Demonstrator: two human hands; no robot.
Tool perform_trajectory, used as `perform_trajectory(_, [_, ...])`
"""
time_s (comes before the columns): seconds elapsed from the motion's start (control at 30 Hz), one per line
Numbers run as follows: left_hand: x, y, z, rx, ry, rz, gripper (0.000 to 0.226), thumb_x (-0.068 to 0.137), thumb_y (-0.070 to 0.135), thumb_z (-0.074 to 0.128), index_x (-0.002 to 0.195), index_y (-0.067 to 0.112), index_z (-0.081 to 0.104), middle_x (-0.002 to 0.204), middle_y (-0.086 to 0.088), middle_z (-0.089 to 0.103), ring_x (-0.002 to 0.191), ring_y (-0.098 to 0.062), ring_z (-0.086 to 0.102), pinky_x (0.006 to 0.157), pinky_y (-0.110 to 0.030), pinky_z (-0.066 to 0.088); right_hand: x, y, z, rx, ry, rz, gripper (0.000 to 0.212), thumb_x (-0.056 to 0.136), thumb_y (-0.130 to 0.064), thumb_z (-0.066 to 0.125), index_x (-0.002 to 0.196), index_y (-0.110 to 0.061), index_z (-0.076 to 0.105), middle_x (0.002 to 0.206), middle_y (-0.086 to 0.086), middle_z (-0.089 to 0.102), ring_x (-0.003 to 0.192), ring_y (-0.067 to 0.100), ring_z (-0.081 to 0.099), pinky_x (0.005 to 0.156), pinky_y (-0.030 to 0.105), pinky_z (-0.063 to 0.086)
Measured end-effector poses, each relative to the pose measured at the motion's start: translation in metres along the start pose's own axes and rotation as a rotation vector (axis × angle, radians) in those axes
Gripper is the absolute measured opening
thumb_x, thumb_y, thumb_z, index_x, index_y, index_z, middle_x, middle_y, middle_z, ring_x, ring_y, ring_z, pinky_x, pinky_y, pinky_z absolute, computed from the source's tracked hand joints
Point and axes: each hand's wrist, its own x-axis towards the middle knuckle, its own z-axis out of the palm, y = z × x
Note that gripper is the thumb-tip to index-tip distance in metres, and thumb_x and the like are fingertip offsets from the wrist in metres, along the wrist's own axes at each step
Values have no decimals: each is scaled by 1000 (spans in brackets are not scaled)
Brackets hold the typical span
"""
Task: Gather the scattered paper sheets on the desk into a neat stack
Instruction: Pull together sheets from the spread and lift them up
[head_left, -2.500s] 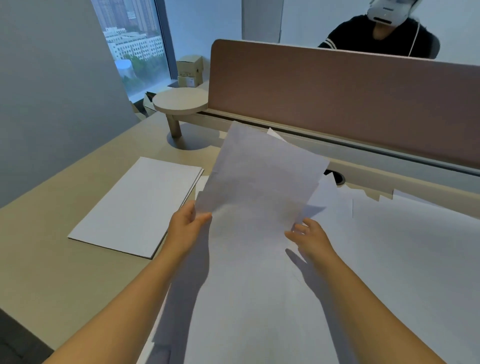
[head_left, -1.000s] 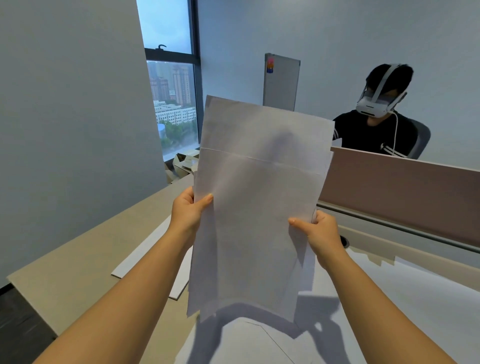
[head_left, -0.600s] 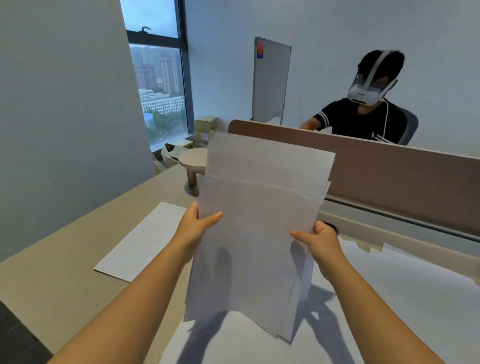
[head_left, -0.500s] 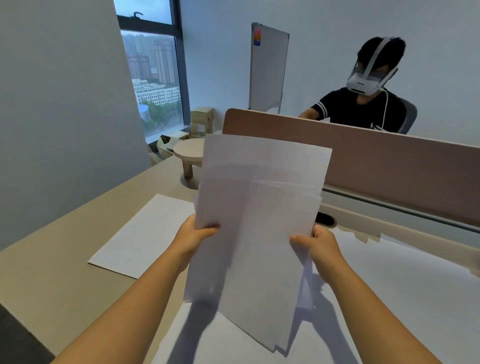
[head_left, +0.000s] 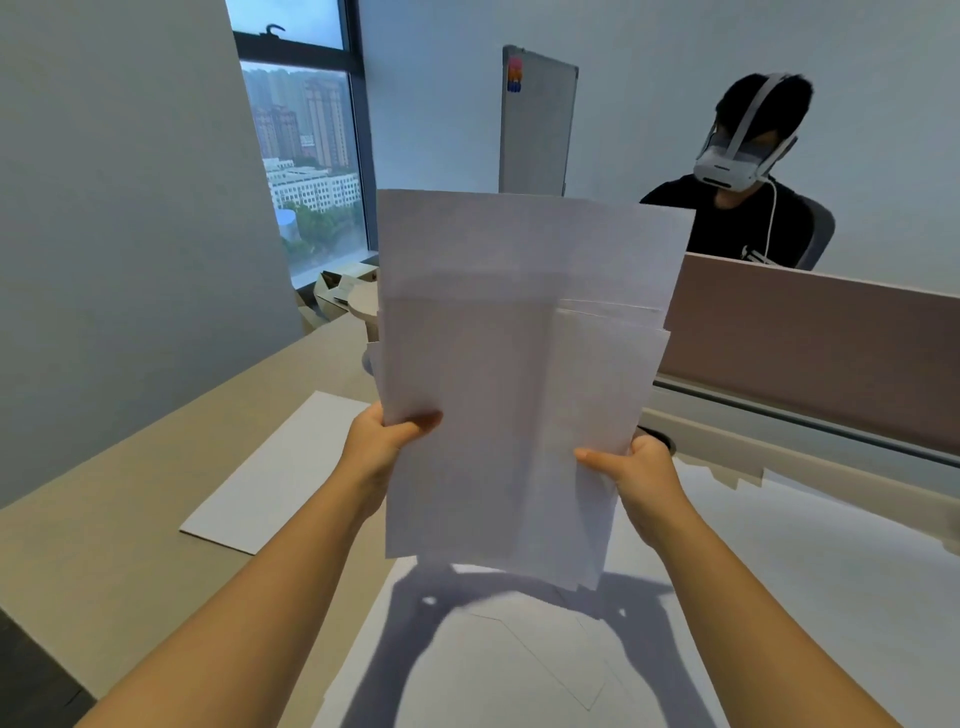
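Loose sheets (head_left: 545, 670) lie at the desk's (head_left: 104, 545) near edge. Above them the left hand (head_left: 382, 441) and right hand (head_left: 644, 478) each pinch a side of the upright, uneven bundle (head_left: 514, 395). Tapped crookedly, staggered sheets could slip out. A finished stack (head_left: 280, 473) lies near the left edge.

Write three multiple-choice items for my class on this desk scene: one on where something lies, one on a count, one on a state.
1. Where does the flat sheet beside the left forearm lie?
A. on the desk
B. on the divider
C. on the floor

2. How many hands grip the held sheets?
A. none
B. one
C. two

3. How are the held sheets' top edges?
A. flush
B. staggered
C. rolled up

Answers: 1 A, it rests flat on the desk. 2 C, the left hand and right hand each pinch a side. 3 B, several top edges show at different heights.
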Motion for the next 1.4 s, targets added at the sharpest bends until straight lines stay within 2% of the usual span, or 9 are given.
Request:
perform_trajectory(0.1, [2, 7, 1, 13, -43, 29, 39, 84, 13, 62, 122, 9, 52, 107, -9, 61, 99, -29, 60, 80, -37, 51, 0, -3, 0, 29, -13, -15, 38, 81, 3, 64, 118, -1, 56, 107, 8, 60, 101, 31, 57, 88, 39, 48])
perform_trajectory(0.27, [8, 11, -4, 1, -87, 49, 37, 81, 7, 64, 117, 14, 54, 97, -2, 63, 85, -16, 61, 67, -26, 50, 3, -10, -1, 31, -33, -49, 36, 81, 6, 62, 116, -3, 57, 103, 5, 60, 93, 26, 58, 82, 33, 47])
perform_trajectory(0.5, [11, -18, -8, 137, -120, -32, 42, 83, 1, 62, 122, 7, 51, 111, -9, 57, 109, -30, 54, 93, -44, 45, 7, 3, 6, 10, -50, -15, 34, 84, 5, 58, 118, 0, 56, 101, 8, 60, 89, 22, 54, 80, 32, 44])
perform_trajectory(0.7, [17, -9, -1, 71, -105, 15, 37, 85, 4, 60, 122, 5, 52, 109, -9, 59, 102, -29, 57, 90, -43, 48, 13, -8, 9, 28, 65, -118, 36, 89, -6, 57, 123, 1, 53, 103, 4, 55, 93, 21, 53, 81, 31, 44])
perform_trajectory(0.83, [20, -14, -1, 83, -140, 23, 38, 84, 4, 61, 118, 15, 48, 111, -7, 56, 104, -25, 55, 90, -44, 48, 16, -2, 3, 30, 35, -71, 37, 84, 2, 60, 119, -6, 53, 100, 6, 58, 91, 23, 54, 75, 32, 45])
perform_trajectory(0.93, [19, -30, -3, 101, -142, -22, 45, 82, -2, 62, 122, 10, 47, 112, -8, 55, 108, -26, 52, 96, -44, 45, 16, 7, 4, 46, -12, -2, 33, 80, 7, 61, 109, -8, 55, 89, 6, 60, 88, 24, 55, 65, 27, 48])
perform_trajectory(1.1, [26, -26, 4, 87, -196, -36, 36, 81, 0, 63, 111, 15, 51, 99, -2, 60, 98, -24, 57, 88, -40, 48, 18, 4, 5, 102, 42, -42, 25, 83, 2, 61, 102, -12, 54, 88, 0, 58, 80, 18, 55, 77, 34, 45])
perform_trajectory(1.23, [32, -36, 4, 68, -207, -77, 38, 78, -1, 65, 110, 14, 52, 99, -3, 62, 99, -26, 57, 91, -42, 48, 21, 15, -6, -2, 39, -10, 22, 86, 7, 51, 101, -10, 52, 92, 3, 57, 79, 16, 56, 74, 31, 44])
perform_trajectory(1.4, [23, -67, 7, 38, -180, -151, 59, 64, -2, 73, 117, 9, 52, 96, 3, 62, 99, -26, 56, 90, -38, 45, 23, 42, -1, -118, -6, 130, 33, 83, 15, 39, 105, -6, 52, 102, 10, 57, 100, 32, 53, 83, 35, 42])
